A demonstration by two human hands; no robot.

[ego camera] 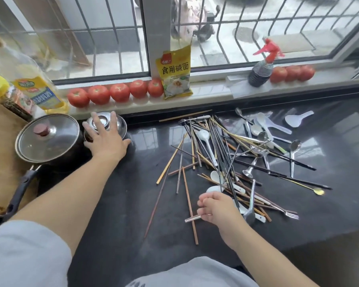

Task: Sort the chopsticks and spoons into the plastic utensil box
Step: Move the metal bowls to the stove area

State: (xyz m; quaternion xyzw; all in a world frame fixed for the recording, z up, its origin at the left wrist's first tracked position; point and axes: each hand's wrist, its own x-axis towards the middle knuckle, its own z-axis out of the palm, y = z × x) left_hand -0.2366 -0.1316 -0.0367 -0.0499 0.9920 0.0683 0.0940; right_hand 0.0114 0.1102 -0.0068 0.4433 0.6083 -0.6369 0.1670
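Nothing sorted yet: chopsticks (220, 150) and spoons (263, 131) litter the counter (122, 204); right hand (216, 208) pinches a metal handle (193, 218), left hand (104, 137) rests spread on steel bowls (112, 123).

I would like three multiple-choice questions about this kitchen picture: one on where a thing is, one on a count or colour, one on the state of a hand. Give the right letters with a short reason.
1. Where does the left hand rest?
A. on the steel bowls
B. on the pot lid
C. on the spray bottle

2. How many tomatoes stand left of the yellow packet?
A. three
B. five
C. eight

3. What does the right hand do?
A. lies flat and open
B. holds a metal utensil handle
C. lifts a tomato

Answers:
1 A, its spread fingers lie over the upturned bowls.
2 B, five stand in a row there.
3 B, its fingers curl round the handle.
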